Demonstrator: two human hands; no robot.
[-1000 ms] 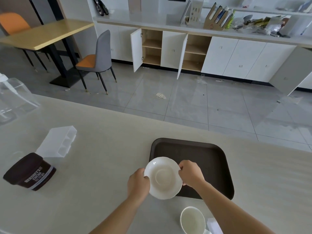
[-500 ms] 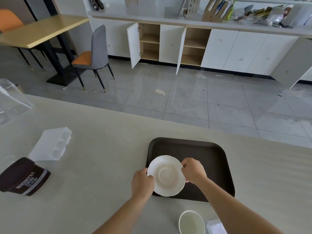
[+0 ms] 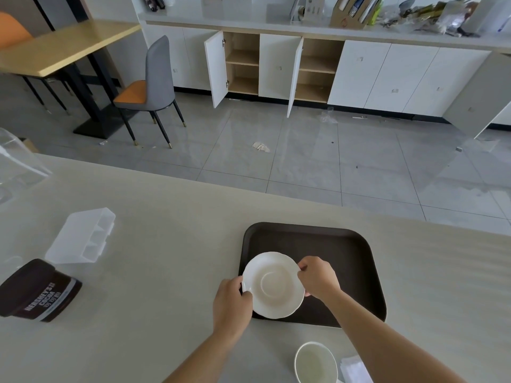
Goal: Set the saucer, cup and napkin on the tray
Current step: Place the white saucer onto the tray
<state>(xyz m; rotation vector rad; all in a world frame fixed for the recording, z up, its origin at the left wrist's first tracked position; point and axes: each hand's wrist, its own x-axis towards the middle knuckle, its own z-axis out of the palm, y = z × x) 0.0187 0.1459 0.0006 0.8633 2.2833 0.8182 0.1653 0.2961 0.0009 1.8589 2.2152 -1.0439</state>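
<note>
A white scalloped saucer (image 3: 273, 284) hangs over the near left part of the dark brown tray (image 3: 331, 244), and whether it touches the tray I cannot tell. My left hand (image 3: 231, 306) pinches its left rim. My right hand (image 3: 318, 277) grips its right rim. An empty white cup (image 3: 315, 363) stands on the counter in front of the tray, under my right forearm. The white napkin (image 3: 355, 370) lies just right of the cup, partly hidden by that forearm.
A dark cocoa tub (image 3: 38, 291) lies on its side at the counter's left, with a clear plastic organiser (image 3: 83, 236) behind it. A clear container (image 3: 16, 164) sits at the far left edge. Beyond the counter are floor, a chair (image 3: 152, 87) and open cabinets.
Both hands have carried the saucer forward and slightly right, from the tray's near left edge to over the tray. The cup and napkin have not moved.
</note>
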